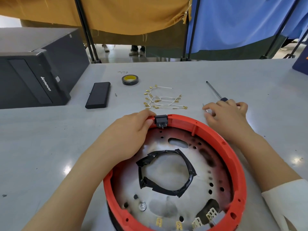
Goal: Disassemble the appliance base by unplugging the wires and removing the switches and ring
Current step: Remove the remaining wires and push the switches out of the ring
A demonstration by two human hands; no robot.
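The round appliance base lies upside down near the table's front edge, with a red plastic ring (221, 147) around a scorched metal plate (168, 169) that has black tape around its middle hole. A black switch (160, 120) sits in the ring's far rim. My left hand (131, 130) grips the rim just left of that switch. My right hand (225, 114) rests on the table right of the ring, fingers curled over a small thin item by the screwdriver (215, 93). Several unplugged white wires (162, 100) with brass terminals lie beyond the ring.
A roll of black tape (130, 79) and a black flat case (98, 95) lie further back. A black computer tower (35, 69) lies at the left. Connectors (205, 219) remain at the plate's near edge. Yellow and blue curtains hang behind the table.
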